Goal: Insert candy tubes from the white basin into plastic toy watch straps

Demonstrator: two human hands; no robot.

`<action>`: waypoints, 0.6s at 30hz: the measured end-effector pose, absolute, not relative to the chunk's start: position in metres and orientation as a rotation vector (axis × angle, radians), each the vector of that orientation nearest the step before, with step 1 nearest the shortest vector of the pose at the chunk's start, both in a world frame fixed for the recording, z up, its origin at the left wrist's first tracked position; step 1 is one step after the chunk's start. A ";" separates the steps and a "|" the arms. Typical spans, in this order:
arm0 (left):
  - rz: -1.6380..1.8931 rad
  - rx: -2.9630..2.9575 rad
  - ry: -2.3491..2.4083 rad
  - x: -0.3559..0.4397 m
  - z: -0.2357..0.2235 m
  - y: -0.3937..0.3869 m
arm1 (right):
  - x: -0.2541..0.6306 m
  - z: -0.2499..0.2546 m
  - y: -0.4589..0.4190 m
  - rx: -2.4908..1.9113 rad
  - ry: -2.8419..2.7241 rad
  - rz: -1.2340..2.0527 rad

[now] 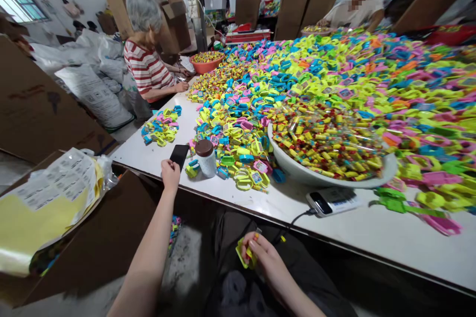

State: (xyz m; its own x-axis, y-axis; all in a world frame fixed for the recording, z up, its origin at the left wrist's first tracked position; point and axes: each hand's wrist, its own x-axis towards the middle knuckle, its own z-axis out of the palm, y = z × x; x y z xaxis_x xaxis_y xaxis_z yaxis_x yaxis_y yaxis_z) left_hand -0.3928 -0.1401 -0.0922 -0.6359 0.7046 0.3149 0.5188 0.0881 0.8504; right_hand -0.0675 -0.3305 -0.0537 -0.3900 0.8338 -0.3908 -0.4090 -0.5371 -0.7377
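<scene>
My left hand (170, 174) is curled at the lower edge of a black phone (180, 155) near the table's front edge, its fingers closed against it. Over my lap, my right hand (263, 251) is closed around a yellow-green plastic toy watch (241, 253), with small red and yellow bits showing between the fingers. A jar with a brown lid (205, 157) stands just right of the phone. Heaps of coloured toy watches (238, 124) cover much of the table. Among them sits a white basin (297, 171) full of small clear-wrapped red and yellow pieces.
A white power bank (332, 200) with a cable lies at the table edge. To my left stands an open cardboard box (111, 228) with yellow label sheets (55, 193). One person in a striped shirt (147, 69) works at the left, another (357, 7) across the table. An orange basin (207, 63) stands farther back.
</scene>
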 end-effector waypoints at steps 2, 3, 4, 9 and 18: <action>1.601 1.271 2.200 -0.391 -0.093 -0.148 | -0.068 -0.056 -0.331 -0.980 -0.706 1.997; 1.623 1.277 2.209 -0.390 -0.092 -0.152 | -0.068 -0.057 -0.332 -0.978 -0.714 1.998; 1.656 1.279 2.218 -0.388 -0.090 -0.158 | -0.068 -0.058 -0.332 -0.977 -0.721 1.997; 1.807 1.251 2.265 -0.342 -0.095 -0.227 | -0.065 -0.055 -0.331 -0.991 -0.750 1.954; 1.537 1.106 1.902 -0.266 -0.123 -0.338 | -0.050 -0.040 -0.309 -1.089 -0.764 1.725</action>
State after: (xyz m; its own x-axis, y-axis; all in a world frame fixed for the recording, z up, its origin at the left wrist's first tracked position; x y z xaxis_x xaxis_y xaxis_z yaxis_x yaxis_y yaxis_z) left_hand -0.2665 -0.3377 -0.1232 -0.5751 0.8069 0.1346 0.3007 0.0555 0.9521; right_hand -0.0501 -0.3089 -0.0403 -0.1785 0.9255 -0.3342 -0.3750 -0.3780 -0.8465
